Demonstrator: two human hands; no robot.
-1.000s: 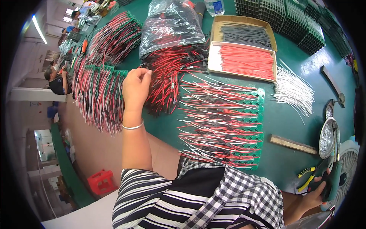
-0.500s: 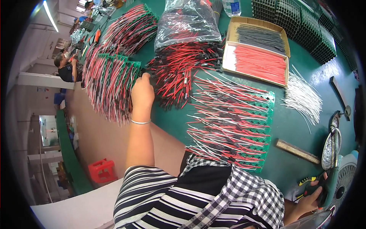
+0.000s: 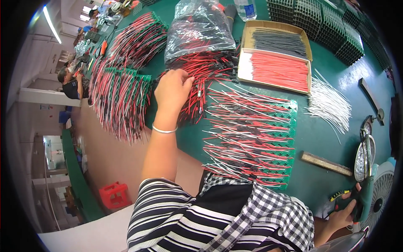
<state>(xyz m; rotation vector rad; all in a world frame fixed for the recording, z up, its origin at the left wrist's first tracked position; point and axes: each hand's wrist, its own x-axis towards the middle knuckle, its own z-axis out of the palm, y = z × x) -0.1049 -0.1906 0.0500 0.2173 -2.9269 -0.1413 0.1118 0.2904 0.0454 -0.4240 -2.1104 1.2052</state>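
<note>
My left hand [image 3: 173, 90] is over the left edge of a heap of red wires [image 3: 197, 98] with black ends, its fingers curled together; what they grip, if anything, is hidden. To its left lies a green rack [image 3: 140, 80] full of red and white wires with dark parts. A second wire-filled green rack [image 3: 289, 138] lies in front of me, to the right of the heap. Far to the right, my right hand [image 3: 343, 217] closes around the dark lower part of a green desk fan [image 3: 368, 197]. A yellow-and-black tool handle [image 3: 338, 195] lies next to those fingers.
A clear plastic bag [image 3: 201, 33] covers the heap's far part. Beyond stands a carton [image 3: 310, 42] of black and red wires, beside loose white wires [image 3: 329, 103]. Stacked dark racks [image 3: 319, 25] stand far right. A wooden strip [image 3: 326, 164] lies near the fan. A person [image 3: 73, 84] sits far left.
My left hand has moved right, from the edge of the left rack to over the red wire heap. The right hand stays at the fan. The whole view has shifted slightly.
</note>
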